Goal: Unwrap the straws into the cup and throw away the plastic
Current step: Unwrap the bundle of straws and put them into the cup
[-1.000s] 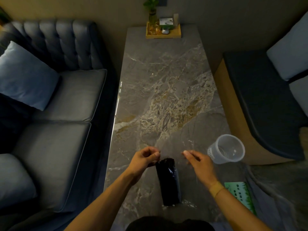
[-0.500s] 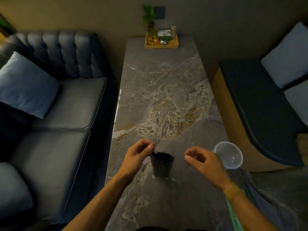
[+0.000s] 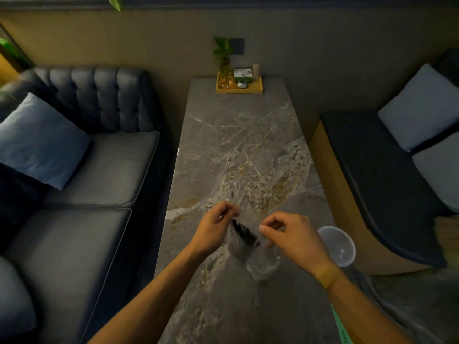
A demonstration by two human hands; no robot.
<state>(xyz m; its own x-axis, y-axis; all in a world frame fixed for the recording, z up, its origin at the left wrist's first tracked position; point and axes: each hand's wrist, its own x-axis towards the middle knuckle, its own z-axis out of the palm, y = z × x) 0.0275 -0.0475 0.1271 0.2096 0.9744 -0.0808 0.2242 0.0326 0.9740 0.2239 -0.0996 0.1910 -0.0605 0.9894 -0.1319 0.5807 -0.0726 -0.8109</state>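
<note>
Early stage, you're at the opening step: wrapper mouth looks pulled apart but nothing is in the cup [image 3: 337,245] yet, it looks empty, and no plastic is thrown away, no bin in view either. Your left hand [image 3: 214,228] is curled mostly closed, thumb and fingertips pinching the clear plastic wrapper [image 3: 260,263] edge on its side; your right hand [image 3: 291,237] does the same on the opposite edge, fingers bent, pinch tight. Straws [image 3: 244,235] sit between your two hands, a dark bundle seen almost end-on, ends showing as a black row at the open mouth, tilted toward your left hand. Wrapper is thin, see-through, crinkled, its lower part hangs below your right hand, just over the tabletop [image 3: 236,150]; can't tell if it touches. Cup is translucent, upright, just beyond your right wrist on the outer side, close to the tabletop edge. Left to do, by my read: slide straws out, drop them in the cup, then bin the wrapper
</note>
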